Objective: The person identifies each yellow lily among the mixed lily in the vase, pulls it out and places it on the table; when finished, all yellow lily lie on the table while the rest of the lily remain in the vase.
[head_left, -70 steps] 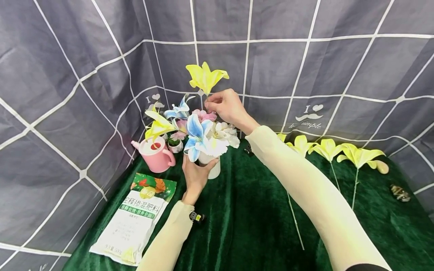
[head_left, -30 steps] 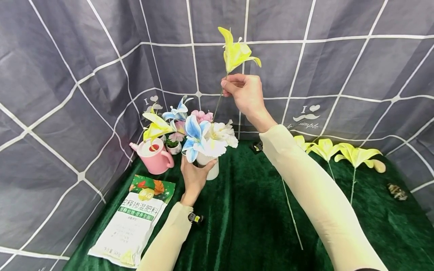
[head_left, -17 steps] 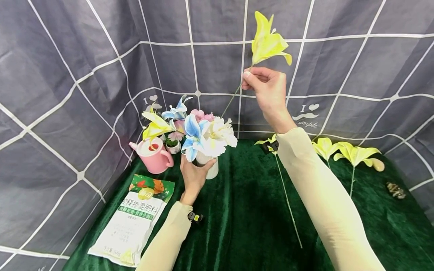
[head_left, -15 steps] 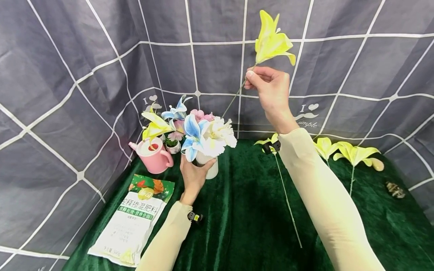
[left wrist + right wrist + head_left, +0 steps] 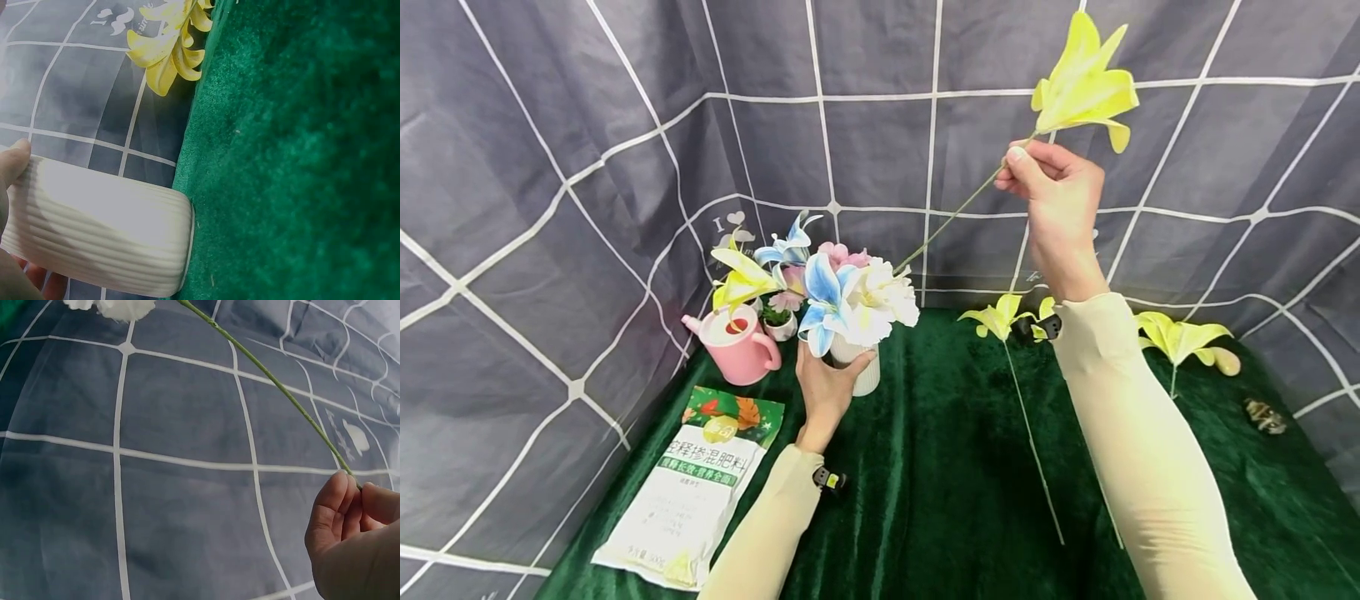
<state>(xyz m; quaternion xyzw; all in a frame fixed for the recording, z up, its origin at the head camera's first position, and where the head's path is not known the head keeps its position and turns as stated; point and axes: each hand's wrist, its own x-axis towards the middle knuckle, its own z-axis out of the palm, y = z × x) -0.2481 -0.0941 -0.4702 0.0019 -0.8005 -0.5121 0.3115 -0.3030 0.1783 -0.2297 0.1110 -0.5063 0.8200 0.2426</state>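
My right hand (image 5: 1063, 204) pinches the green stem (image 5: 275, 381) of a yellow lily (image 5: 1086, 87) just under the bloom. The stem slants down left, and its lower end is hidden behind white flowers (image 5: 883, 300). With thumb and fingers my left hand (image 5: 827, 387) grips a white ribbed vase (image 5: 100, 219), which stands upright on the green cloth. Blue lilies (image 5: 825, 302), pink blossoms (image 5: 842, 256) and another yellow lily (image 5: 741, 279) crowd over its mouth and hide the rim.
A pink watering can (image 5: 737, 346) and a small potted plant (image 5: 780, 321) stand left of the vase. In front lies a fertilizer bag (image 5: 692, 492). Several yellow lilies (image 5: 1180, 337) lie at the right, near a pinecone-like brown object (image 5: 1264, 415). Grey checked curtain (image 5: 880, 150) hangs behind.
My right hand has moved right and up with the yellow lily, away from above the vase, and the stem leans more to the right. The left hand stays on the vase.
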